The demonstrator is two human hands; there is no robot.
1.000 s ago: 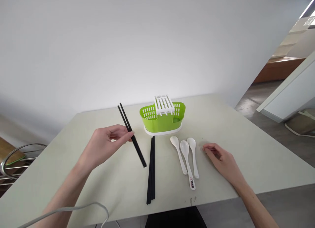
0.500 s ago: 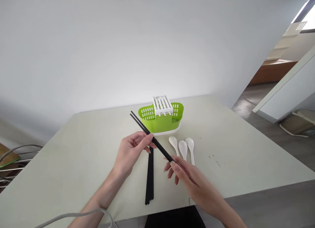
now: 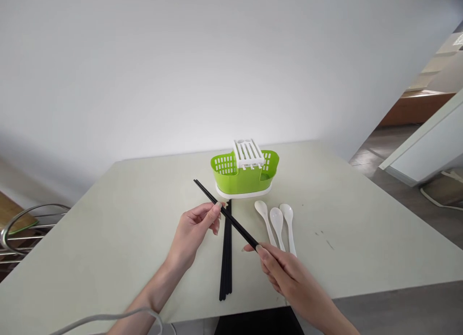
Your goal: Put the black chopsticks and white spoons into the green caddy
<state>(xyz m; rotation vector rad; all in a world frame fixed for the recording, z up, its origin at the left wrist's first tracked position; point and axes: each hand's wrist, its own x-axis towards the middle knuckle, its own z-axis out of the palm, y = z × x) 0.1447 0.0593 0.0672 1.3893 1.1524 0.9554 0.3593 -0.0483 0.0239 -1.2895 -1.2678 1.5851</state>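
A pair of black chopsticks (image 3: 238,225) is held slantwise above the table between both hands. My left hand (image 3: 200,224) pinches them near the middle, thumb on top. Around their lower right ends my right hand (image 3: 285,270) is closed. Several more black chopsticks (image 3: 226,258) lie in a bundle on the table beneath the held pair. Three white spoons (image 3: 277,221) lie side by side near my right hand, their handles partly hidden behind it. Beyond the hands stands a green basket (image 3: 240,183) with a white slotted rack (image 3: 249,153) across its top and a white base.
The pale table (image 3: 144,205) reaches back to a white wall (image 3: 217,74). A grey cable (image 3: 108,317) crosses my left forearm. At the far left is a metal wire rack (image 3: 32,234). Small dark marks show on the table at the right.
The held chopsticks now lie closer together, their tips lower. My right hand's fingers have curled in around the ends. The whole view has shifted slightly, moving the table things rightward.
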